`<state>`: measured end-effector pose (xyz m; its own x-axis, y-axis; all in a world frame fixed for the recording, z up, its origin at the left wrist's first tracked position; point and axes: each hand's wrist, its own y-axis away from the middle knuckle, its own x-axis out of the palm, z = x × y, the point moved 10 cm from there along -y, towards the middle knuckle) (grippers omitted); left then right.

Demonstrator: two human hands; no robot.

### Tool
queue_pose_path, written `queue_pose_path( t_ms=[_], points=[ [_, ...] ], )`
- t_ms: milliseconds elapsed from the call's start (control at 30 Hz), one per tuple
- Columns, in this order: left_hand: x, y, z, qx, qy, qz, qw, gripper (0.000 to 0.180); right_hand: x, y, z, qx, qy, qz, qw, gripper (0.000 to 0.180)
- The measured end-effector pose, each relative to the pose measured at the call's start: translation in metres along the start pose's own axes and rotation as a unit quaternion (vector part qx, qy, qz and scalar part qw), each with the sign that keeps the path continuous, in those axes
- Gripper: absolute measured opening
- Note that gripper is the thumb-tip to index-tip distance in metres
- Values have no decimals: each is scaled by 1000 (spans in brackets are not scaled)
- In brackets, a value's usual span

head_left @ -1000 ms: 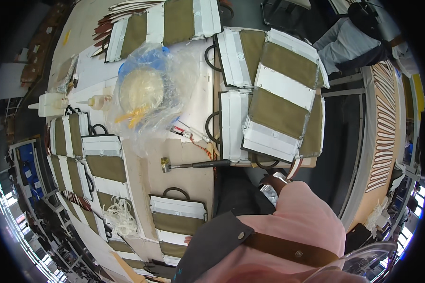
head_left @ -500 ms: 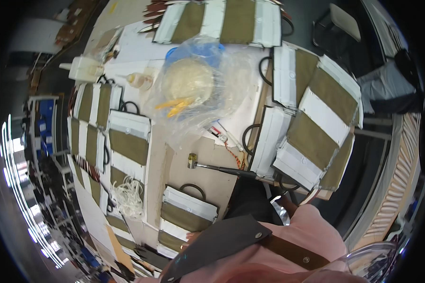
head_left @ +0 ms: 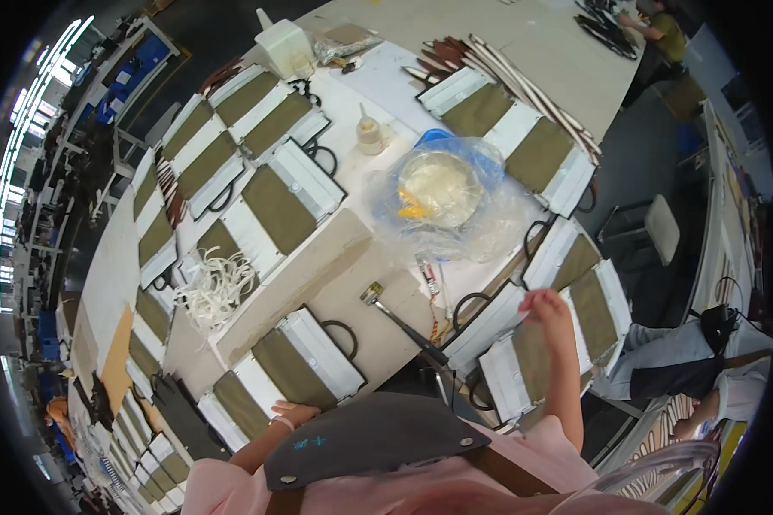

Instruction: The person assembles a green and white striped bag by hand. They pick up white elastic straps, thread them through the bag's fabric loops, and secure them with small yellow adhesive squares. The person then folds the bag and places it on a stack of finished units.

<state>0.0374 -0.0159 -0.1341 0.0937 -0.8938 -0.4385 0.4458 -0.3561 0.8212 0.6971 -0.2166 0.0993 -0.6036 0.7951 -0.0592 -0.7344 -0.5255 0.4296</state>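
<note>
My left hand [head_left: 295, 414] lies with its fingers stretched out on an olive-and-white striped fabric panel [head_left: 294, 371] at the table's near edge; a dark loop handle sticks out from that panel. Raised at the right, my right hand [head_left: 544, 305] has loosely bent fingers and nothing visible in them. Beneath it is a stack of similar striped panels [head_left: 524, 365]. Between the hands lies a hammer [head_left: 404, 326] with a dark handle, its head pointing away to the left. Past the hammer, a round bowl [head_left: 442, 190] of pale material sits in clear plastic film with something yellow on it.
A bundle of white cord [head_left: 215, 287] lies left of the middle. More striped panels [head_left: 279, 206] cover the left side. A small squeeze bottle [head_left: 370, 136] and a white jug [head_left: 285, 47] stand farther back. Another person [head_left: 696, 369] is at the right, beside a chair [head_left: 661, 230].
The view has swung, shifting the table's things in the picture. My right hand has come up over the right-hand panels. My left hand, mostly hidden before, now shows on the near panel.
</note>
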Motion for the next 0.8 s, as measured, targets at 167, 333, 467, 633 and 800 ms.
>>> queue_pose_path(
  t_ms=[167,333,467,633,800],
  points=[
    [-38,29,11,-107,101,-275,950,72,-167,-164,-106,124,-391,-334,849,33],
    [-13,-10,4,-78,54,-158,983,119,-183,-236,-114,107,-434,-286,848,45],
    [-19,34,-3,-91,56,-45,993,144,-174,-264,-77,27,-370,-210,905,34],
    [-30,48,-7,-44,48,-18,998,141,-158,-271,-57,156,-173,-336,912,14],
    [-19,13,-17,-51,30,-55,997,145,-132,-303,93,-4,-305,-230,924,37]
  ],
)
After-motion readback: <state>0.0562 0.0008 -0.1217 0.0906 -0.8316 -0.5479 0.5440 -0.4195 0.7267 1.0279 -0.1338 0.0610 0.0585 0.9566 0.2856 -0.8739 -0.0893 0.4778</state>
